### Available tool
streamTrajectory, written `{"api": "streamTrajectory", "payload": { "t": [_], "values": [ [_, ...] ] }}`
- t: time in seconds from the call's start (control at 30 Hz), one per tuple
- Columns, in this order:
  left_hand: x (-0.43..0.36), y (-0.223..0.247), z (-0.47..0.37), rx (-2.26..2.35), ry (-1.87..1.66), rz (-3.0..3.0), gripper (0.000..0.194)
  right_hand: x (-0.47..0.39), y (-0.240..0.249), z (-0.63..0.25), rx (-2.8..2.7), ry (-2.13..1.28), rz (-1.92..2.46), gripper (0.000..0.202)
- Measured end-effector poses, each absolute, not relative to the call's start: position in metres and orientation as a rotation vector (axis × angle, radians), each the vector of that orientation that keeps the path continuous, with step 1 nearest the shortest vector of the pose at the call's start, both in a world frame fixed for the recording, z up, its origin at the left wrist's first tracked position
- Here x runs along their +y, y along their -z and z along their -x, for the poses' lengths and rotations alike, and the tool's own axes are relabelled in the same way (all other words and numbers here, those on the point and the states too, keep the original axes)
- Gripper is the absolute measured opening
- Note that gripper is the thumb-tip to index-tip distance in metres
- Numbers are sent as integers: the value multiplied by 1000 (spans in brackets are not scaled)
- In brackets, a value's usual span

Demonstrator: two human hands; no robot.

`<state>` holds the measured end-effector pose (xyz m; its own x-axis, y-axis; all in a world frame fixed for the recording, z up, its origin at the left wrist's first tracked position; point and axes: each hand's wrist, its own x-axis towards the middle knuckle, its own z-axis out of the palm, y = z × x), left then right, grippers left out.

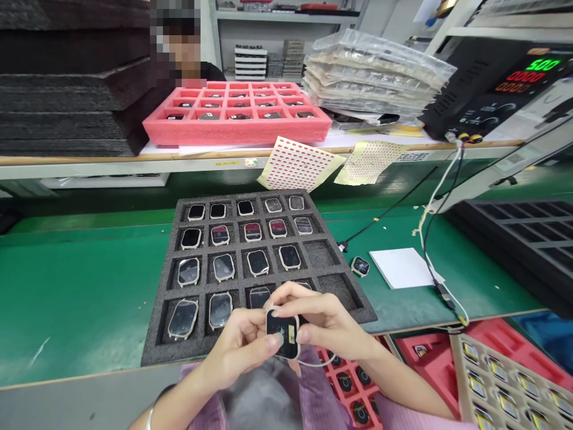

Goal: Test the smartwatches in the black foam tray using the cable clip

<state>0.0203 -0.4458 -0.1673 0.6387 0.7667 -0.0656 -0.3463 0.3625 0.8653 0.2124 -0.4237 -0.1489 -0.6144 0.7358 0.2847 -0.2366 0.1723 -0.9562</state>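
Both hands hold one smartwatch case (283,333) above the front edge of the black foam tray (156,334). Its dark screen faces up and carries a small yellow label. My left hand (242,343) grips it from the left, thumb pressed on the screen. From the right, my right hand (322,319) closes around the upper and right edges, fingers over the top. A thin white cable (317,363) runs out below the case; where it ends is hidden. Several similar watch cases without straps, such as one smartwatch case (182,318), lie in the tray's compartments.
Right of the tray lie another smartwatch (360,266), a white pad (403,267) and cables. On the shelf stand a pink foam tray (237,131), stacked plastic trays (371,77) and a power supply (487,89). More trays flank my lap. A person sits opposite.
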Motion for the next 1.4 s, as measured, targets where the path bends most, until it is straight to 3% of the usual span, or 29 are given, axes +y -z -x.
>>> {"api": "streamTrajectory", "payload": {
  "t": [0.37,0.53,0.63,0.7,0.93,1.13,1.4],
  "values": [
    [-451,170,-19,595,-803,-1176,36,-422,143,-216,-1800,-1444,475,33],
    [-457,175,-27,797,-912,-1414,31,-430,127,-222,-2201,-961,629,54],
    [-458,176,-31,858,-892,-1399,29,-438,125,-222,-2376,-525,797,51],
    [-457,177,-32,839,-877,-1326,31,-441,125,-221,-2368,-408,857,46],
    [-454,180,-35,794,-813,-1188,46,-440,125,-225,-2237,-671,827,45],
    [-453,177,-36,840,-809,-1231,30,-438,131,-223,-2329,-558,935,42],
    [-454,172,-34,901,-795,-1270,28,-436,134,-212,-2211,-539,1009,38]
  ]
}}
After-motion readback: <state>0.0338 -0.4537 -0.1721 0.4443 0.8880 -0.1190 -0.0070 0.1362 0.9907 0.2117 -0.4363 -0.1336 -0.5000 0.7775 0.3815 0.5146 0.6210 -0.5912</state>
